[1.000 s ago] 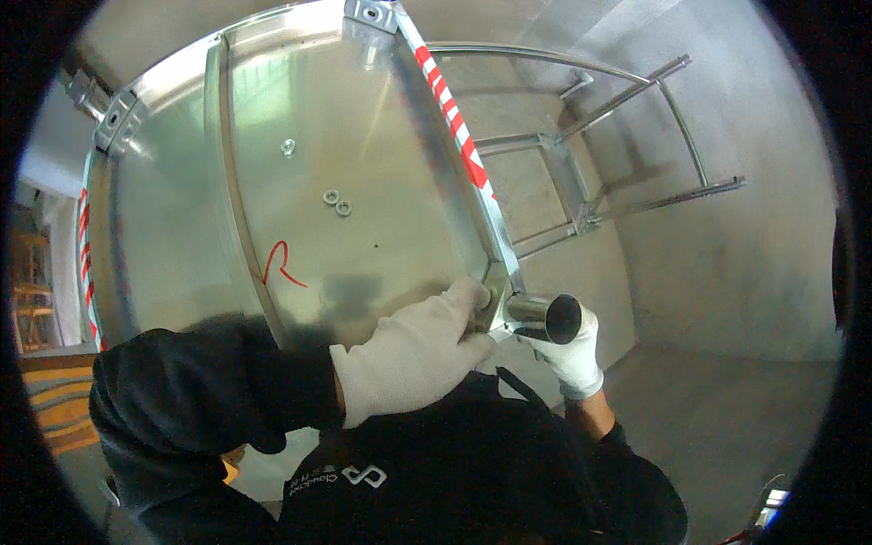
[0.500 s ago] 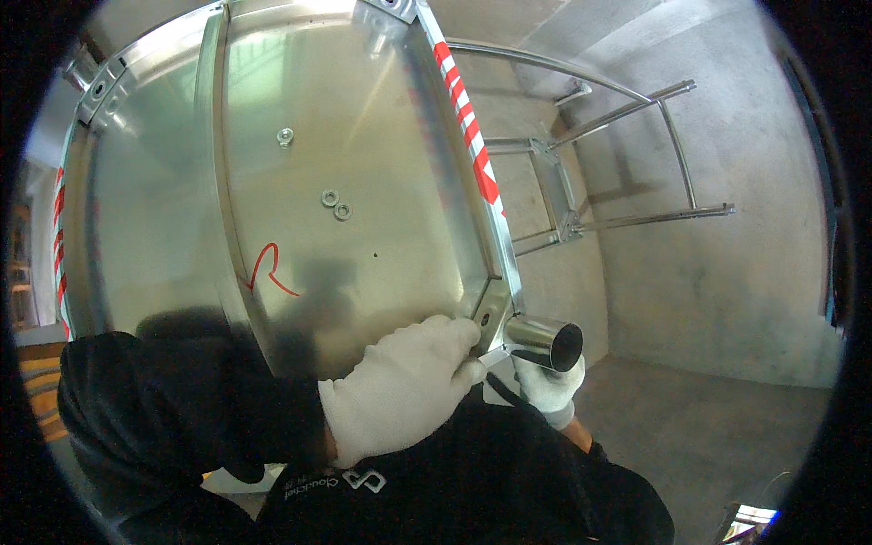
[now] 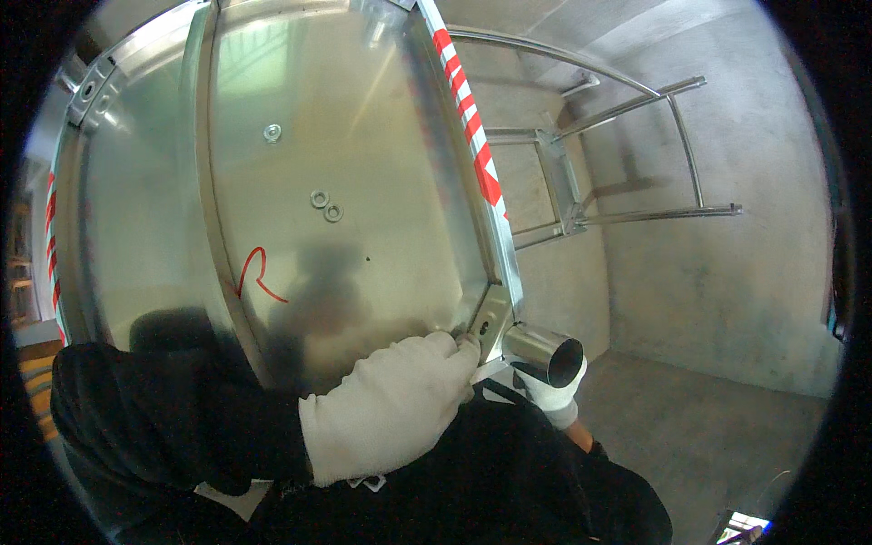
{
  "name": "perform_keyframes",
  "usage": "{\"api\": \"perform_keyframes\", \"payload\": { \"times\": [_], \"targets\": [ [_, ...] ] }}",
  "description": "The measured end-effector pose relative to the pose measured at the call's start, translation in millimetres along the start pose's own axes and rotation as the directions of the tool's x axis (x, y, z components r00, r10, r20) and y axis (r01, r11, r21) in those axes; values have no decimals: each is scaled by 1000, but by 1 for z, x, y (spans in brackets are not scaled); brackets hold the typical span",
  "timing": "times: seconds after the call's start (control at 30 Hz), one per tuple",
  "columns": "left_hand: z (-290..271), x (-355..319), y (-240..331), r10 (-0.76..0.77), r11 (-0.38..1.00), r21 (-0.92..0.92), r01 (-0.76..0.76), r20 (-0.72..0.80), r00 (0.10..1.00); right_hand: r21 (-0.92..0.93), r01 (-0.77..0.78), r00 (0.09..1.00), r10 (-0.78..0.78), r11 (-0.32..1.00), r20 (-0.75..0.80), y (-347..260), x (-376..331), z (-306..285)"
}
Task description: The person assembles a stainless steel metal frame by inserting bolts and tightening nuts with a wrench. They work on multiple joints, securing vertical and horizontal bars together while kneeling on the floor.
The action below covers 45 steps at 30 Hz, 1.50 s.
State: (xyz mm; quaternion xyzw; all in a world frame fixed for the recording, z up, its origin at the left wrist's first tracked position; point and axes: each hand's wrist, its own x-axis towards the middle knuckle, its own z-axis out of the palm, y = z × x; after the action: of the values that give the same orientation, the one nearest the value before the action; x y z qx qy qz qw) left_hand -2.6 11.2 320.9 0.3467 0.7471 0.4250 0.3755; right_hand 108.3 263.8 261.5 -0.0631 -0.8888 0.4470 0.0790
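Note:
A large shiny sheet-metal panel [image 3: 363,263] with raised edges lies in front of me. My left hand [image 3: 391,409], in a white knitted glove, is closed at its near right corner, with the fingertips against the corner bracket [image 3: 491,320]. Whatever those fingers hold is hidden. A short round metal tube [image 3: 538,348] sticks out to the right beside that bracket, its open end facing away from the panel. My right hand [image 3: 556,396], also gloved, wraps the tube from below and behind; most of its fingers are hidden.
On the panel rest a flanged nut [image 3: 272,133] and two washers [image 3: 320,199]. A red pen mark [image 3: 263,275] is near a lengthwise rib [image 3: 207,182]. Red-and-white tape [image 3: 476,136] runs along the right edge. Beyond it stands a tubular metal frame [image 3: 672,145] by a grey wall.
The panel and its small hardware have shifted slightly left in view. My left hand has moved a little down and left, its fingers still at the bracket. My right hand stays at the tube.

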Motion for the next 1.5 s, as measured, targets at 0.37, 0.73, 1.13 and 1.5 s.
{"api": "perform_keyframes", "payload": {
  "times": [0.37, 0.73, 1.13, 1.5],
  "targets": [
    [-3, 3, -2, -39, 997, -60, 39, 14, 999, 381, -25, 1000, 27, 924, 1, 31, -6, 12],
    [-5, 4, 1, -118, 969, -220, 116, 0, 993, -69, 77, 980, -63, 995, 191, -1, 20, -12],
    [-1, 1, -1, -21, 992, -123, 8, -107, 994, 344, -365, 920, 279, 865, 275, 0, 13, -4],
    [-3, 8, 4, -109, 984, -147, 102, -43, 993, -98, 299, 947, -282, 949, 157, -6, 20, 5]
  ]
}}
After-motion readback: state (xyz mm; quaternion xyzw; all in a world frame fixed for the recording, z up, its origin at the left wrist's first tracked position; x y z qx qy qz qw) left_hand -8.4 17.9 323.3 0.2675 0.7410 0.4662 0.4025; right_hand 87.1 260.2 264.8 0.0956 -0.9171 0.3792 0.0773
